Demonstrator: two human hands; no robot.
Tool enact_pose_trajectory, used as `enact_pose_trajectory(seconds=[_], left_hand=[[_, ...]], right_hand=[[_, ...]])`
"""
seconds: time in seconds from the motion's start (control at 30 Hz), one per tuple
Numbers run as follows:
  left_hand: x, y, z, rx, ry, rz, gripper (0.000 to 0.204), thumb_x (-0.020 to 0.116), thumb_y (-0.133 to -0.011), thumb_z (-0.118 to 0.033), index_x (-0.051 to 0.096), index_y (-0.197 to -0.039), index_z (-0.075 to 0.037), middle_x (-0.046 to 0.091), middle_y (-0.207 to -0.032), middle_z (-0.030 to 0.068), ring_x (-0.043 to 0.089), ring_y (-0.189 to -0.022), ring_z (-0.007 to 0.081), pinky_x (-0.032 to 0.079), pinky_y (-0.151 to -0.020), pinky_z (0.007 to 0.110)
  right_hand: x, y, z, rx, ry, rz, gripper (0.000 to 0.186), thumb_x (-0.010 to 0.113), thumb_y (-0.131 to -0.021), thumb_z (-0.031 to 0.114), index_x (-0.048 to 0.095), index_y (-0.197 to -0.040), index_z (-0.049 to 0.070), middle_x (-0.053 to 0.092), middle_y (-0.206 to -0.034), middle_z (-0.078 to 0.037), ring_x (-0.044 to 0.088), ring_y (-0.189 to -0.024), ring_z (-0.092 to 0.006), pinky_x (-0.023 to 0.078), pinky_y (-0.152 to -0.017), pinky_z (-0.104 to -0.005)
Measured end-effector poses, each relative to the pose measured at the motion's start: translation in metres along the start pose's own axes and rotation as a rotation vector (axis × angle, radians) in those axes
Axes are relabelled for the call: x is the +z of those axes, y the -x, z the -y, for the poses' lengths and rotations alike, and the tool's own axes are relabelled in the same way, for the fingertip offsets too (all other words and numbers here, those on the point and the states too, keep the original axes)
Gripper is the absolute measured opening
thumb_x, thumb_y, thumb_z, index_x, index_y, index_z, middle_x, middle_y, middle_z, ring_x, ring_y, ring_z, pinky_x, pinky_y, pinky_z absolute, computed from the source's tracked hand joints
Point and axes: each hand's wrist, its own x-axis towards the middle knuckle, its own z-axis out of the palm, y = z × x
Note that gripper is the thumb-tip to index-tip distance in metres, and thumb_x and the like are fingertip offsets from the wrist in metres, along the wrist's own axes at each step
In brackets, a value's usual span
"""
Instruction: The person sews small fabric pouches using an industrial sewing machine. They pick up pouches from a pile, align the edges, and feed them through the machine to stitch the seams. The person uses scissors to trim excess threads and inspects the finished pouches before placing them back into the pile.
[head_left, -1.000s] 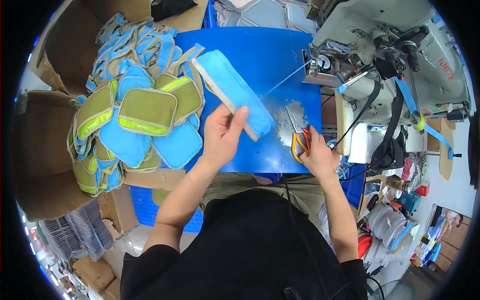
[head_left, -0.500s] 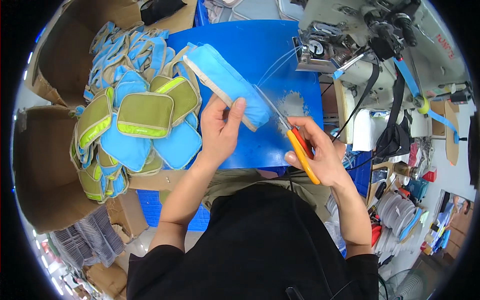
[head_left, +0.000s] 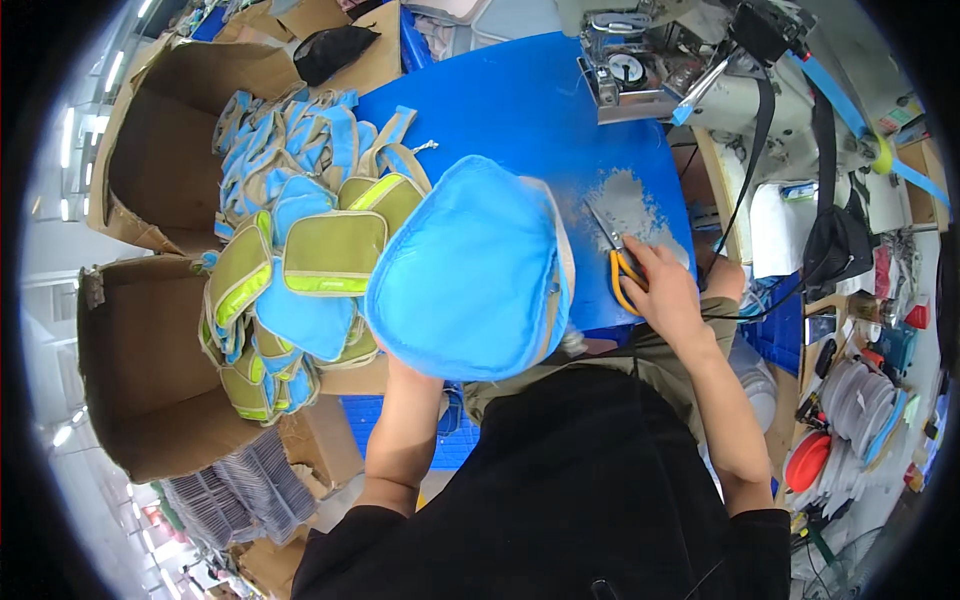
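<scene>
Blue pouch (head_left: 465,270) over mostly hidden left hand (head_left: 408,370)

The light is bright — outer edges bend.

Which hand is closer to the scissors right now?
Right. The right hand is at the handle end of the scissors; the left hand is farther off, to their left, mostly hidden by the blue fabric piece.

left grip (head_left: 405,367): mostly hidden | right grip (head_left: 666,294): palm down | forearms (head_left: 402,430): bare, extended forward
</scene>
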Motion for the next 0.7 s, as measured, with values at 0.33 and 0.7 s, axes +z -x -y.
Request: enact_pose_trajectory(seconds=[0.33,0.7], left_hand=[[0.049,0.012,0.009,-0.006,-0.287,-0.037,0.056,0.053,-0.103,-0.034,0.048,-0.148,-0.002,0.056,-0.146,0.0210,0.056,-0.132,0.0368,0.042,-0.112,0.053],[0.057,0.017,0.020,1.232,-1.848,-0.066,0.046,0.084,-0.078,-0.002,0.070,-0.121,-0.002,0.065,-0.115,0.0188,0.062,-0.110,0.0287,0.049,-0.095,0.040]], right_hand=[[-0.089,0.008,0.119,-0.353,-0.496,-0.139,0.060,0.084,-0.076,0.012,0.064,-0.133,0.008,0.060,-0.137,-0.017,0.062,-0.119,-0.0354,0.051,-0.099,-0.0420],[-0.065,0.007,0.112,-0.352,-0.551,-0.363,0.048,0.061,-0.074,-0.015,0.073,-0.117,0.004,0.065,-0.108,-0.014,0.064,-0.097,-0.0289,0.051,-0.083,-0.0334]])
